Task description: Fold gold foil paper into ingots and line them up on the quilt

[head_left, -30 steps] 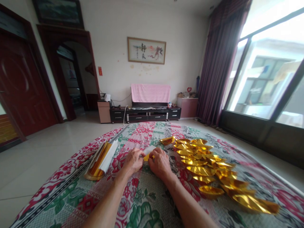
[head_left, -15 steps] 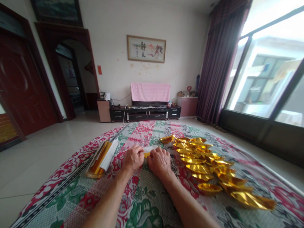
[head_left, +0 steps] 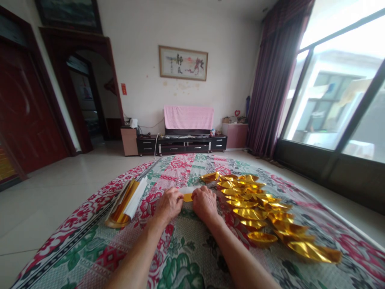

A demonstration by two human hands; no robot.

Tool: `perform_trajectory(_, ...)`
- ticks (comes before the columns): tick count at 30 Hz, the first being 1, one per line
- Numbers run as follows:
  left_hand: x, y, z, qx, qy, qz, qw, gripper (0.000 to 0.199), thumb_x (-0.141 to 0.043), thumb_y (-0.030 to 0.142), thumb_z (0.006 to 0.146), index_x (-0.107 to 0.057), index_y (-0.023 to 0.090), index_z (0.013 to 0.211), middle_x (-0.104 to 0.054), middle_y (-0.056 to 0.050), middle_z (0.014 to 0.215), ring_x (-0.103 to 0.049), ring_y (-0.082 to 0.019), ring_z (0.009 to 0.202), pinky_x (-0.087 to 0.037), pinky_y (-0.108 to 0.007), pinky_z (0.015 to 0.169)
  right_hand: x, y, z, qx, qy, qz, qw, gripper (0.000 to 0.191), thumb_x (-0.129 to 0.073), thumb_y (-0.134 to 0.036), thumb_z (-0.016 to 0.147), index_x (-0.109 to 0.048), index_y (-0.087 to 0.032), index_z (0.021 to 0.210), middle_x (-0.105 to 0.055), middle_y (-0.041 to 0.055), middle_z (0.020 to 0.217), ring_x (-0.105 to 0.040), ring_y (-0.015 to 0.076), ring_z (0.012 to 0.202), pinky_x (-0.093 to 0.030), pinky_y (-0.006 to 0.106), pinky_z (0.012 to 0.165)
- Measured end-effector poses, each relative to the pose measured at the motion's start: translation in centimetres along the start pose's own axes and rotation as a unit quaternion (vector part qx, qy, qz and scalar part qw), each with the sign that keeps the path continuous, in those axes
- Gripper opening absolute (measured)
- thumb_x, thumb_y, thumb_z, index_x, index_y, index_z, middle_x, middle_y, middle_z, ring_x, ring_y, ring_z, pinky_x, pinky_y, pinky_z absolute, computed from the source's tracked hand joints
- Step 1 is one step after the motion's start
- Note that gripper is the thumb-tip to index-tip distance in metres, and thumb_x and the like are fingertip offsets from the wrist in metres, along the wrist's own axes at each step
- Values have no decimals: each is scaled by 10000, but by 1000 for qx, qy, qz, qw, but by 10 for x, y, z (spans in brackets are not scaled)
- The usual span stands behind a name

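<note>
Between my two hands, near the middle of the table, lies a sheet of foil paper [head_left: 188, 197], gold on its near part and white behind. My left hand [head_left: 171, 204] pinches its left end with curled fingers. At the right end, my right hand [head_left: 205, 201] has its fingers closed on the same sheet. Right of my hands stand rows of folded gold foil boat shapes [head_left: 249, 213]. A curled stack of gold and white foil sheets [head_left: 128, 202] rests to the left of my left hand.
A patterned cloth [head_left: 180, 269] covers the round table. Beyond it are a low black cabinet [head_left: 185, 146] with a pink cloth [head_left: 189, 117] above, a purple curtain [head_left: 270, 80] and a window at the right.
My hands have moved slightly apart along the sheet, and more of its gold part shows between them. The whole view has shifted a little.
</note>
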State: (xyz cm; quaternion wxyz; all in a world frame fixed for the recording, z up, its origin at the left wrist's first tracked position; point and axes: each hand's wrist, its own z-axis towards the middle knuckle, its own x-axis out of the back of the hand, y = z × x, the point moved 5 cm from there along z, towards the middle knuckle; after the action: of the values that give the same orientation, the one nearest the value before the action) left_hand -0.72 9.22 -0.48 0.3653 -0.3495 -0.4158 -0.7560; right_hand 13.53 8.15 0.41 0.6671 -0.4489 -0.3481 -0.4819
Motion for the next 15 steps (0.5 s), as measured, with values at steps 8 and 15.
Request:
perform_trajectory(8,3,1,1,16,19,1,1000,163,-524,201,788,-685,194,810,-598,-45,903,-543,-147,855,-418,-262,797,0,-5,-1,-14,14,-18,1000,244,-419,-263,832,-653,-209,876,-578,91,950,-519,221,892,-340,310,711)
perform_trajectory(15,0,-2,2,-1,20,7,1000,179,-499,186,796,-671,173,749,-604,-47,876,-558,-138,831,-417,-248,786,2,-12,0,2,-10,-9,1000,270,-394,-256,840,-657,-198,846,-598,79,880,-563,173,781,-343,270,657)
